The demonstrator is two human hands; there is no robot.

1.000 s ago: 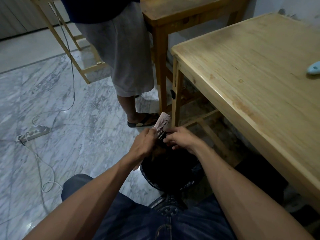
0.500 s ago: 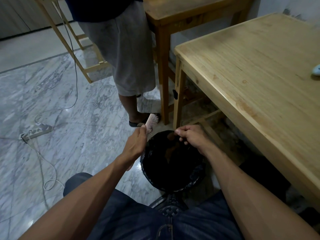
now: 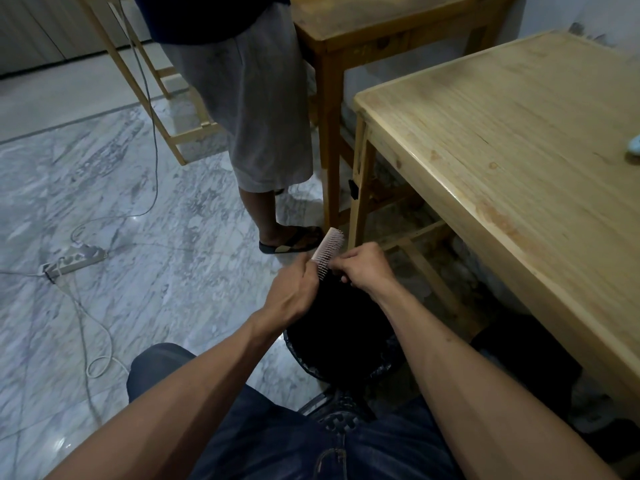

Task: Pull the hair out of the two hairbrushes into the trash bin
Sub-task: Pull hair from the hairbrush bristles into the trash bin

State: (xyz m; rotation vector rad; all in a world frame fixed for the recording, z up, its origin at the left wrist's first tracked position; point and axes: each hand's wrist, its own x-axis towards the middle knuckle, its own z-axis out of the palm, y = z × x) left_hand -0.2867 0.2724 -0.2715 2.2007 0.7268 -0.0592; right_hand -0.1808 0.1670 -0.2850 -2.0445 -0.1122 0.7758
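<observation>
While a seated person in dark jeans leans over a black trash bin (image 3: pixel 341 327) on the floor between their knees, both bare forearms reach forward above it. The left hand (image 3: pixel 291 296) is closed in a fist around the handle of a pink hairbrush (image 3: pixel 328 249), holding it tilted so the head points up and away, bristles facing right. The right hand (image 3: pixel 365 268) sits just beside the bristles, its fingertips (image 3: pixel 337 266) pinched together against them; it seems to grip a tuft of dark hair, though the hair is hard to make out against the bin's black liner. Brush and hands hover over the far rim of the bin.

To the right stands a pale wooden table (image 3: pixel 519 140). At its far right edge, a small light blue object (image 3: pixel 634 144) lies on the top, cut off by the frame, so I cannot tell whether it is the other brush. Behind the table is a darker wooden stool (image 3: pixel 363 32).

A 2nd person stands close by, in grey shorts (image 3: pixel 249 98), with 1 foot in a sandal (image 3: pixel 294 240) just beyond the brush. On the grey marble floor (image 3: pixel 104 202) at left, a white power strip (image 3: pixel 74 259) lies with cables trailing from it.
</observation>
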